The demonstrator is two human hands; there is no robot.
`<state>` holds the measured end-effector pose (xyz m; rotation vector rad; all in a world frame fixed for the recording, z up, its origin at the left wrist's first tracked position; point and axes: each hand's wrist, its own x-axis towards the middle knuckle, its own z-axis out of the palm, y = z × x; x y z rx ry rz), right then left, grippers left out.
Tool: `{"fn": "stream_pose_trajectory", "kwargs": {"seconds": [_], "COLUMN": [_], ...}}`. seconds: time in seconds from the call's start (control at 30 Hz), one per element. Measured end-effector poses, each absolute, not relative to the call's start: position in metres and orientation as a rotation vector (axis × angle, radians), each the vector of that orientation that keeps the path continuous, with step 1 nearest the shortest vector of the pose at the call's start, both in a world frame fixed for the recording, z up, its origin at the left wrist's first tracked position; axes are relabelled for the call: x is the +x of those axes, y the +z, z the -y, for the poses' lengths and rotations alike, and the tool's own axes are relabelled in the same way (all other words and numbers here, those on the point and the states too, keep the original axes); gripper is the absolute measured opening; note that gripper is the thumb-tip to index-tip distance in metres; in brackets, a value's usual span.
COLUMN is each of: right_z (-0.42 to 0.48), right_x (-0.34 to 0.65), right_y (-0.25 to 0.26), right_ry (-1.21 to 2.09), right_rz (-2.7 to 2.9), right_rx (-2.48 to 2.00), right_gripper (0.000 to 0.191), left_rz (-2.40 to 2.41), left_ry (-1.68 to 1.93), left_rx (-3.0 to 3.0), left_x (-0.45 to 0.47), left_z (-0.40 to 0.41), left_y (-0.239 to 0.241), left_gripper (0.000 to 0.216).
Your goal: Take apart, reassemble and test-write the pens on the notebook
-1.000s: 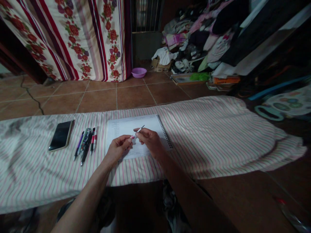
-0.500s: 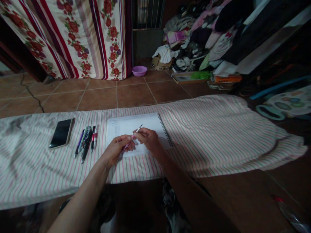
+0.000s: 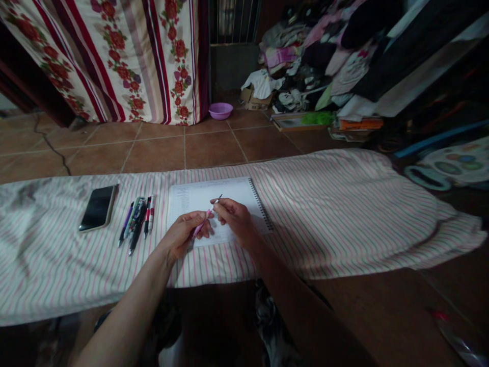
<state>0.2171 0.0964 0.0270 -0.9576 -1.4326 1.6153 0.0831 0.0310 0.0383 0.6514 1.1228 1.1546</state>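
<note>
Above the spiral notebook [image 3: 233, 187], my left hand [image 3: 183, 232] is closed around a pink pen [image 3: 198, 229], with its thumb and finger near the pen's upper end. My right hand [image 3: 236, 216] pinches a slim white pen part [image 3: 216, 204] with a thin dark tip pointing up and away. The white part lies in line with the pink pen; whether the two still join is too small to tell. Handwriting shows along the notebook's left and top. Left of it, several pens [image 3: 136, 221] lie in a bunch on the striped cloth [image 3: 324, 204].
A smartphone [image 3: 98, 208] lies at the left of the cloth. Beyond the cloth, a purple basin [image 3: 220, 111] stands on the tiled floor beside a floral curtain [image 3: 130, 61]. Heaped clothes [image 3: 282, 56] and a cardboard box [image 3: 254, 98] are at the back right.
My right hand has shifted slightly, and less of the dark tip shows above its fingers. More of the pink pen is visible in my left hand. The view has moved a little.
</note>
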Motion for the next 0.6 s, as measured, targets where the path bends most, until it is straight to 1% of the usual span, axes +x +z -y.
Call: {"fn": "stream_pose_trajectory", "kwargs": {"seconds": [0.2,0.6], "right_z": [-0.0973,-0.0957], "right_x": [0.2167,0.2154], "right_y": [0.0271,0.0285], "right_ry": [1.62,1.583], "right_rz": [1.395,1.373], "right_rx": [-0.974,-1.034], "right_gripper": [0.026,0.02], "left_rz": [-1.154,-1.161], "left_ry": [1.145,1.133], "left_rx": [0.661,0.713], "left_x": [0.082,0.0836], "left_z": [-0.0313,-0.0298], "left_y": [0.0348,0.0368], "left_gripper": [0.026,0.025]}}
